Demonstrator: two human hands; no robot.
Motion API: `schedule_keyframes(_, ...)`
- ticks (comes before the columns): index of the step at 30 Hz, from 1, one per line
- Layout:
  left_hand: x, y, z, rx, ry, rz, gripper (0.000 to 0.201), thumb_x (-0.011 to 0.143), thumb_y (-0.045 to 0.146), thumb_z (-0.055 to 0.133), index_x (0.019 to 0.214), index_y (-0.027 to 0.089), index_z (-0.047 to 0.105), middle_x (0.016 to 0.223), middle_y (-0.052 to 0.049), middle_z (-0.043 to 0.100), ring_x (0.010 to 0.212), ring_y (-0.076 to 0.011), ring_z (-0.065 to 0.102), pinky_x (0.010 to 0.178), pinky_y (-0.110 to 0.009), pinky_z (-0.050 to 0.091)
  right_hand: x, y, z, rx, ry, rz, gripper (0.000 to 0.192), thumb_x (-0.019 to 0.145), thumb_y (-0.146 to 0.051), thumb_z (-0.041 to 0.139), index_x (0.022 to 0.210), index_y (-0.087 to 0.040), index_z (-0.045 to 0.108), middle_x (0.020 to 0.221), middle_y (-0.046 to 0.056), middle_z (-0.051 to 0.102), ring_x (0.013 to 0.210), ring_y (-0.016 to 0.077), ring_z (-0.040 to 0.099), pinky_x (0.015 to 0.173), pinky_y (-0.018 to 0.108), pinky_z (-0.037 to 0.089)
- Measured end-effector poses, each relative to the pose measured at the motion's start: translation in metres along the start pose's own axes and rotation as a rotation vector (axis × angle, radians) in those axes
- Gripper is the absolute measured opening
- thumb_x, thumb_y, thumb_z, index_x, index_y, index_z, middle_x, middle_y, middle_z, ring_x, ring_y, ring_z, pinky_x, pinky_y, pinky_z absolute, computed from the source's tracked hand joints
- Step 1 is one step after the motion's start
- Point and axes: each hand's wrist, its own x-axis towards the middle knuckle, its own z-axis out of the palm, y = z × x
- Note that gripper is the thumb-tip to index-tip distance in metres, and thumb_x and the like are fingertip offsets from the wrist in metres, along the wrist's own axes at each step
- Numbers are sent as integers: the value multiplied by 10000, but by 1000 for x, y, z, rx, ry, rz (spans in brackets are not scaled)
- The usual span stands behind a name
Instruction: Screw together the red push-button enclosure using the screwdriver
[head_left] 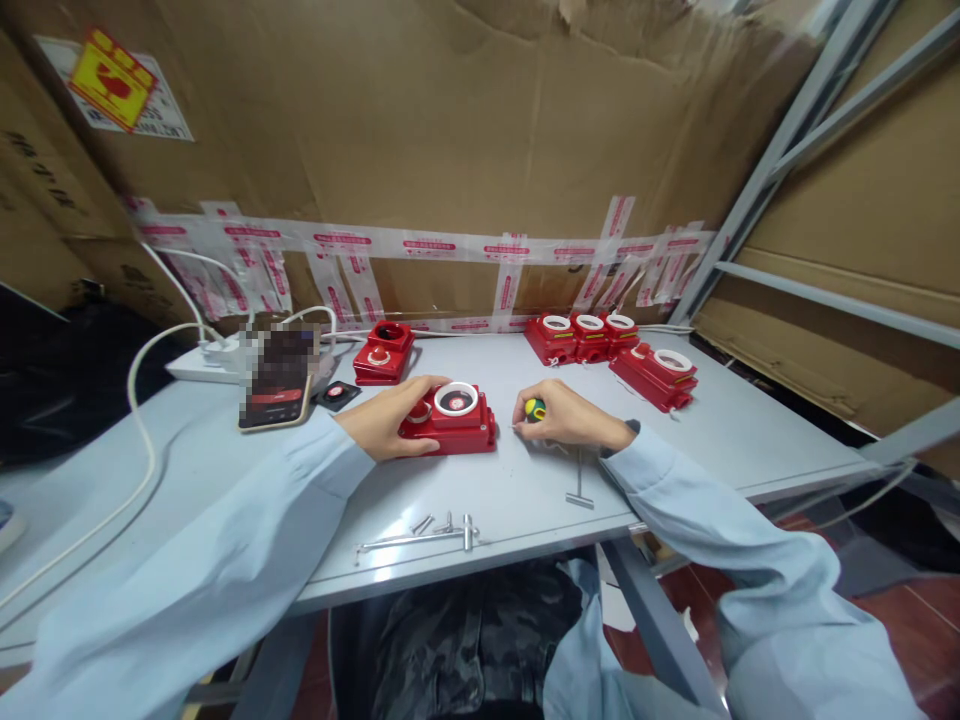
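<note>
On the table (517, 500), a red box (459, 440) is supported at the middle, another box (382, 357) behind it, four boxes (652, 384) at the back right. At left, a power strip (196, 364), phone (289, 400) and black plate (336, 396) are set; near the front, two T-wrenches (468, 532) and screws (423, 524) are laid.

- Red housing (454, 437): elongated, laid flat, long side running left to right, left end gripped; white ring (457, 386) around dark disc (457, 402) facing up.
- Hand tool (535, 409): green-and-yellow handle, partly hidden, right of housing, apart from it.
</note>
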Motion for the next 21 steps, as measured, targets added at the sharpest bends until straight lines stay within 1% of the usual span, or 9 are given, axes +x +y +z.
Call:
schedule_keyframes(2,0,-1,0,19,5,-22,785,714,386,651,1365,167,271,1320,-136,460,1147,-271,527,991,-361,409,2,0,1,40,54,16,89,651,-144,607,702,-123,677,690,26,689,622,104,584,609,199,432)
schedule_keyframes(4,0,-2,0,48,5,-34,841,680,372,663,1386,167,254,1279,-129,462,1135,-271,525,986,-361,408,3,0,1,57,94,19,81,645,-143,610,695,-123,671,695,28,688,626,106,582,603,202,430)
schedule_keyframes(6,1,-3,1,58,10,-13,802,649,350,665,1354,181,322,1189,-99,478,1077,-257,544,954,-347,423,5,0,2,49,106,16,101,644,-136,608,711,-121,682,707,31,690,635,111,585,605,206,431)
schedule_keyframes(8,2,-4,1,45,31,30,703,621,339,662,1262,181,420,1091,-68,486,995,-237,559,909,-329,441,6,0,3,32,80,4,137,653,-130,603,747,-121,703,732,37,700,653,117,598,617,207,436)
schedule_keyframes(10,3,-5,2,11,68,67,615,594,324,651,1159,163,470,1036,-55,490,943,-224,555,873,-316,448,5,-2,4,20,40,-19,172,677,-132,597,797,-124,720,771,44,715,675,120,614,640,208,444)
schedule_keyframes(13,3,-7,0,-64,106,45,564,575,302,626,1088,147,448,1008,-49,519,905,-217,549,830,-307,449,4,-6,7,4,8,-62,189,724,-137,589,849,-129,730,826,53,731,699,120,631,678,216,449)
schedule_keyframes(17,1,-8,-2,-128,110,-15,572,571,296,611,1087,162,403,995,-26,547,879,-200,542,803,-288,444,3,-11,9,-11,-5,-93,199,765,-138,581,893,-126,732,879,69,740,742,127,651,725,233,454)
schedule_keyframes(19,0,-8,-2,-140,112,-19,582,562,295,615,1087,165,401,999,-22,545,880,-195,538,814,-283,441,3,-13,9,-3,9,-102,198,773,-139,585,906,-132,731,893,69,740,766,131,655,743,239,457)
schedule_keyframes(21,0,-7,-3,-155,109,-23,581,561,296,619,1084,165,404,1000,-22,545,880,-191,539,823,-279,441,2,-14,8,27,50,-122,185,779,-147,591,908,-136,723,896,65,737,791,133,652,764,244,459)
